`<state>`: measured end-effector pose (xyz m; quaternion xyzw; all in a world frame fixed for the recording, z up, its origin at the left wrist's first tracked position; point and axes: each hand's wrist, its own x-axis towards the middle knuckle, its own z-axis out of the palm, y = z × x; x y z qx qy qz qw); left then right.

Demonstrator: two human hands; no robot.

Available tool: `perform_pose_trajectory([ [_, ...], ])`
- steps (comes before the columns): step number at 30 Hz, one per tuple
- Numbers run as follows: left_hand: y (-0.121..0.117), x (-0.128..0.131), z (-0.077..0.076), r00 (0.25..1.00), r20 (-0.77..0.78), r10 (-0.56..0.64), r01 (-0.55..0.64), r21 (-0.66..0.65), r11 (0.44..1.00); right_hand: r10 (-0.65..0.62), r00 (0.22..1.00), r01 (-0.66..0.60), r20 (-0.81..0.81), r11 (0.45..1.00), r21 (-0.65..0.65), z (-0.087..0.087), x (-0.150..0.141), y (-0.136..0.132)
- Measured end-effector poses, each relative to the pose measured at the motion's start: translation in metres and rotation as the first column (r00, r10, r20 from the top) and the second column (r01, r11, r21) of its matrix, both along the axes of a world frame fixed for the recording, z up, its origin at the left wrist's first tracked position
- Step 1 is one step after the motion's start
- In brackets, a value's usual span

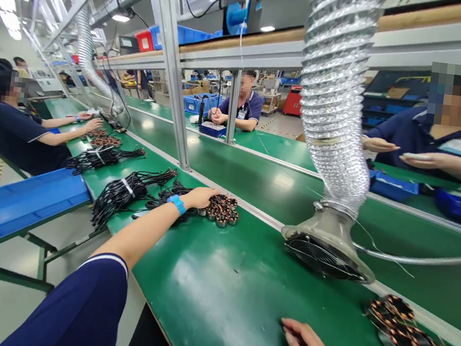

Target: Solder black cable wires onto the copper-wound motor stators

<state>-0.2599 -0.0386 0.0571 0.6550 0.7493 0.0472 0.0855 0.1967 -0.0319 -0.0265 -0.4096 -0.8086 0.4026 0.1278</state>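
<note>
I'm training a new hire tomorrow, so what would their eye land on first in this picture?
A silver flexible duct stands out most, right of centre, dropping to a round fan-grilled hood over the green workbench. To its left, the left hand, wearing a blue wristband, rests on copper-wound rings beside bundled black wires.

Green workbench [215, 304], copper coils [220, 210], black cables [122, 197]

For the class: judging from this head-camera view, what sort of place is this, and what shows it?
Most likely a factory assembly line, perhaps for electrical parts: a long green workbench, bundled black wires beside copper-wound coils, and a foil extraction duct above it.
</note>
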Motion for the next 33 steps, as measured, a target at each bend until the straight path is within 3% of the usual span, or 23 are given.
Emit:
perform_pose_trajectory([
  [6,0.021,-0.017,0.014,0.985,0.147,-0.092,0.104,-0.079,0.991,0.013,1.000,-0.013,-0.013,1.000,-0.011,0.008,-0.002,-0.007],
  [11,0.027,-0.009,0.018,0.983,0.158,-0.089,0.112,-0.142,0.984,0.002,1.000,-0.003,-0.009,1.000,-0.024,0.011,-0.002,-0.008],
  [14,0.020,0.005,0.011,0.991,0.129,-0.032,0.048,-0.117,0.992,0.028,1.000,-0.028,-0.007,1.000,-0.008,0.013,-0.002,-0.011],
  [19,0.015,0.028,-0.011,0.987,-0.010,0.158,-0.157,0.029,0.987,0.031,1.000,-0.031,-0.005,0.999,0.008,0.018,-0.005,-0.015],
  [23,0.023,0.029,-0.018,0.983,-0.060,0.173,-0.170,0.046,0.984,0.017,1.000,-0.017,-0.002,1.000,-0.006,0.021,-0.005,-0.017],
  [28,0.052,0.017,-0.005,0.992,-0.076,0.105,-0.102,0.050,0.994,0.004,1.000,-0.004,-0.014,1.000,-0.015,0.021,-0.003,-0.018],
  [33,0.113,0.018,0.014,0.992,-0.114,0.061,-0.047,0.119,0.992,-0.004,1.000,0.004,-0.008,1.000,-0.018,0.014,-0.002,-0.015],
])
